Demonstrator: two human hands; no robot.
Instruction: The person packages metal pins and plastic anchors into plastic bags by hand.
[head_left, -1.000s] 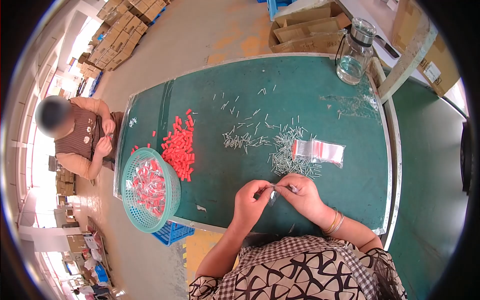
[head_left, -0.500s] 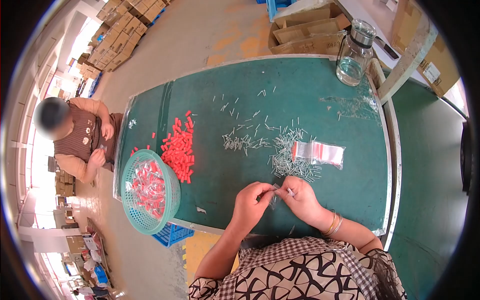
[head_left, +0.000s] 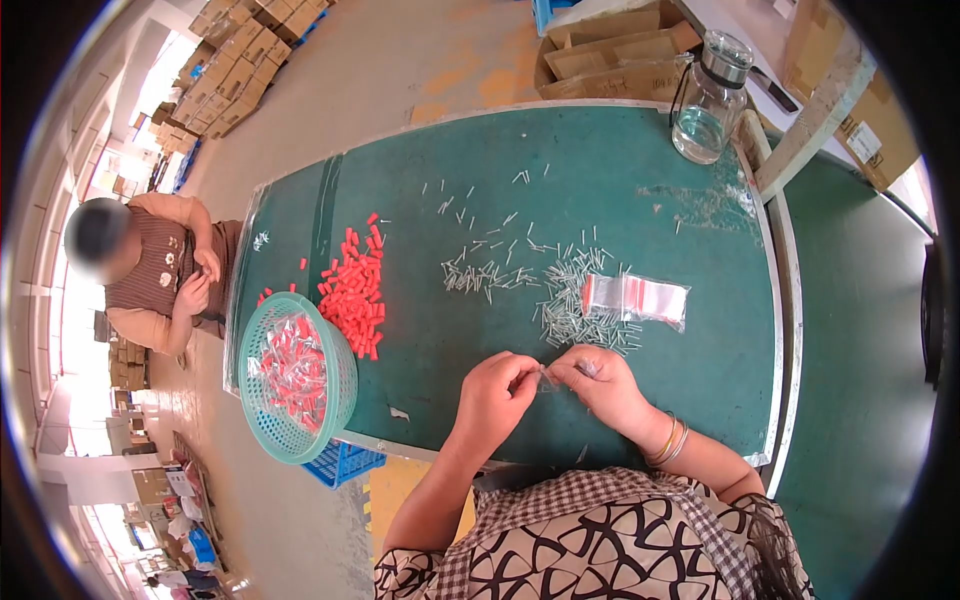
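Note:
Close to the table's near edge, my left hand (head_left: 497,392) and my right hand (head_left: 608,388) meet, fingertips pinched on a small clear plastic bag (head_left: 547,381). A bit of clear, shiny material also shows among my right fingers; I cannot make out what it is. Just beyond my hands lies a heap of small metal screws or pins (head_left: 572,308), with more scattered farther out. A stack of clear bags with red strips (head_left: 650,299) rests at the heap's right side. To the left is a pile of red plastic plugs (head_left: 352,300).
A green mesh basket (head_left: 347,395) holding filled bags of red pieces stands at the table's left edge. A glass water bottle (head_left: 700,130) is at the far right corner. Another person (head_left: 165,265) works at the left end. Cardboard boxes (head_left: 620,65) stand behind the green table (head_left: 440,350).
My hands have shifted slightly; the left has turned, and the bag between them shows less. The other person's hands have come closer together. The view has moved a little.

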